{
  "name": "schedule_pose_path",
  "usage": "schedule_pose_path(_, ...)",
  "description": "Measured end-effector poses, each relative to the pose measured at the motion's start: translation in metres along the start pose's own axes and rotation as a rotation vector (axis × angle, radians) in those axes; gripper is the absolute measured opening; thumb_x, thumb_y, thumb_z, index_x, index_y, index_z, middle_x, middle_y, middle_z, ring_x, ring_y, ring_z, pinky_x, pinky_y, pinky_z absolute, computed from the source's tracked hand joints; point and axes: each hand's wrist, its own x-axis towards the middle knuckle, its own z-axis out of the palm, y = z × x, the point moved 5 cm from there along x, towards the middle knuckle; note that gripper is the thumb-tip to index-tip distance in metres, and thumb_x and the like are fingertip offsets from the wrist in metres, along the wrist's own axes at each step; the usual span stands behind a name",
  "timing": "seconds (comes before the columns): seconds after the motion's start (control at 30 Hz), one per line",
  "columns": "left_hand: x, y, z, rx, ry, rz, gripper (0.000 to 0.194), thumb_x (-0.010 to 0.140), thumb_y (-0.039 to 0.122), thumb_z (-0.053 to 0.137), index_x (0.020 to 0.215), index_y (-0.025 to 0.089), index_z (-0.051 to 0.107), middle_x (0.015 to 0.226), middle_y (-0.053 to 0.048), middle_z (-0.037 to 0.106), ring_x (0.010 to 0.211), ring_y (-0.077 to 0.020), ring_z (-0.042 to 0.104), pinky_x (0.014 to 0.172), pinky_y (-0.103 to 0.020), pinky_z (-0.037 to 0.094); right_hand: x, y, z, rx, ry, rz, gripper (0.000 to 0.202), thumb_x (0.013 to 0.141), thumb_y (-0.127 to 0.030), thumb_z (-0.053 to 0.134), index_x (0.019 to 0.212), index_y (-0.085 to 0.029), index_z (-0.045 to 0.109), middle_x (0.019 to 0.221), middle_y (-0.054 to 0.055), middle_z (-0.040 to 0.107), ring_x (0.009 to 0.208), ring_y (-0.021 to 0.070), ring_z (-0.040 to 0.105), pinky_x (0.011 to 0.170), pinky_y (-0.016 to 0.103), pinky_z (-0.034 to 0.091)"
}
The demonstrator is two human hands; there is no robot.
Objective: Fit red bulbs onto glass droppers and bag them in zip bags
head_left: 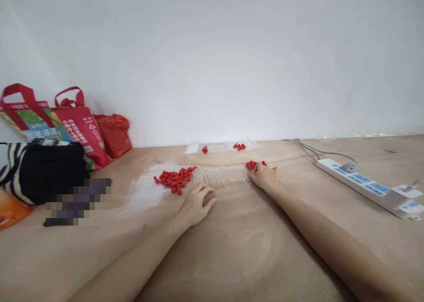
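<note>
A row of thin, clear dropper tubes (220, 176) lies side by side on the wooden table. My left hand (198, 205) rests at the near left edge of that row, its fingers loosely bent and thumb apart, holding nothing I can see. At the row's right end, my right hand (263, 176) has its fingers closed down by a small group of red rubber dropper bulbs (252, 165). Whether a bulb is pinched in the fingertips is hidden. A larger pile of red bulbs (174, 178) sits left of the tubes, partly on a clear plastic bag (145, 194).
Behind the row, another clear bag (217, 148) lies by the wall with a few red bulbs (239, 146) on it. A white power strip (364, 185) with cords stands on the right. Shopping bags (82, 130) and a black cloth item (56, 169) crowd the left.
</note>
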Motion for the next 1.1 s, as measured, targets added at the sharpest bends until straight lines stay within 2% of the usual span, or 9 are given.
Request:
schedule_pose_path(0.13, 0.001, -0.009, -0.008, 0.224, 0.091, -0.078, 0.013, 0.076, 0.026, 0.053, 0.086, 0.019, 0.057, 0.087, -0.005, 0.056, 0.084, -0.0221, 0.051, 0.074, -0.036, 0.040, 0.002, -0.007, -0.001, 0.022, 0.012, -0.057, 0.027, 0.081, -0.032, 0.037, 0.087, -0.019, 0.060, 0.085, 0.009, 0.065, 0.085, 0.0231, 0.056, 0.079, 0.040, 0.025)
schedule_pose_path(0.3, -0.001, -0.043, -0.041, 0.553, 0.290, -0.284, 0.014, 0.076, 0.031, 0.053, 0.078, 0.019, 0.060, 0.084, -0.006, 0.058, 0.082, -0.0256, 0.049, 0.071, -0.038, 0.035, 0.005, -0.014, 0.002, -0.024, -0.020, -0.068, 0.029, 0.081, -0.031, 0.037, 0.080, -0.019, 0.063, 0.081, 0.009, 0.064, 0.084, 0.0230, 0.056, 0.078, 0.040, 0.024)
schedule_pose_path(0.47, -0.003, -0.068, -0.052, 0.644, 0.288, -0.348, 0.019, 0.073, 0.038, 0.054, 0.081, 0.021, 0.060, 0.087, -0.006, 0.058, 0.085, -0.0263, 0.048, 0.072, -0.038, 0.033, 0.010, -0.020, 0.010, -0.056, -0.035, -0.060, 0.023, 0.076, -0.018, 0.041, 0.084, -0.018, 0.062, 0.085, 0.010, 0.063, 0.088, 0.0229, 0.054, 0.079, 0.038, 0.023)
schedule_pose_path(0.6, -0.003, -0.065, -0.050, 0.678, 0.271, -0.308, 0.019, 0.073, 0.037, 0.054, 0.078, 0.021, 0.061, 0.088, -0.007, 0.056, 0.085, -0.0262, 0.047, 0.074, -0.040, 0.032, 0.008, -0.023, 0.012, -0.062, -0.015, -0.044, 0.025, 0.076, -0.013, 0.039, 0.087, -0.015, 0.061, 0.087, 0.011, 0.062, 0.094, 0.0242, 0.051, 0.083, 0.039, 0.019)
schedule_pose_path(0.7, -0.002, -0.062, -0.050, 0.711, 0.240, -0.276, 0.018, 0.072, 0.036, 0.055, 0.073, 0.019, 0.061, 0.088, -0.009, 0.056, 0.085, -0.0271, 0.046, 0.075, -0.042, 0.032, -0.001, -0.024, 0.003, -0.066, 0.073, -0.068, 0.028, 0.081, -0.018, 0.033, 0.087, -0.008, 0.058, 0.086, 0.016, 0.061, 0.089, 0.0258, 0.052, 0.081, 0.040, 0.020)
schedule_pose_path(0.8, -0.001, -0.061, -0.049, 0.721, 0.221, -0.256, 0.016, 0.072, 0.033, 0.054, 0.069, 0.019, 0.061, 0.087, -0.009, 0.056, 0.086, -0.0279, 0.046, 0.075, -0.043, 0.032, -0.020, -0.026, -0.010, -0.032, 0.235, -0.201, 0.028, 0.083, -0.024, 0.032, 0.086, -0.008, 0.055, 0.084, 0.016, 0.060, 0.084, 0.0256, 0.052, 0.078, 0.040, 0.022)
schedule_pose_path(0.9, 0.000, -0.060, -0.049, 0.721, 0.225, -0.261, 0.013, 0.073, 0.027, 0.052, 0.066, 0.019, 0.060, 0.085, -0.009, 0.057, 0.088, -0.0277, 0.046, 0.075, -0.042, 0.033, -0.041, -0.026, -0.013, 0.076, 0.322, -0.366, 0.024, 0.084, -0.024, 0.031, 0.083, -0.012, 0.051, 0.083, 0.011, 0.059, 0.079, 0.0215, 0.051, 0.076, 0.036, 0.024)
schedule_pose_path(1.0, 0.000, -0.059, -0.051, 0.693, 0.276, -0.268, 0.013, 0.074, 0.024, 0.050, 0.067, 0.018, 0.059, 0.084, -0.009, 0.057, 0.087, -0.0275, 0.047, 0.075, -0.042, 0.035, -0.059, -0.027, -0.006, 0.268, 0.294, -0.513, 0.021, 0.085, -0.020, 0.029, 0.084, -0.015, 0.048, 0.080, 0.007, 0.058, 0.072, 0.0173, 0.051, 0.073, 0.032, 0.028)
schedule_pose_path(1.1, 0.000, -0.052, -0.051, 0.572, 0.346, -0.219, 0.014, 0.077, 0.024, 0.046, 0.072, 0.016, 0.057, 0.084, -0.010, 0.058, 0.085, -0.0270, 0.049, 0.076, -0.041, 0.037, -0.070, -0.033, -0.002, 0.418, 0.263, -0.603, 0.022, 0.085, -0.016, 0.028, 0.097, -0.015, 0.047, 0.087, 0.008, 0.058, 0.076, 0.0174, 0.051, 0.071, 0.030, 0.031)
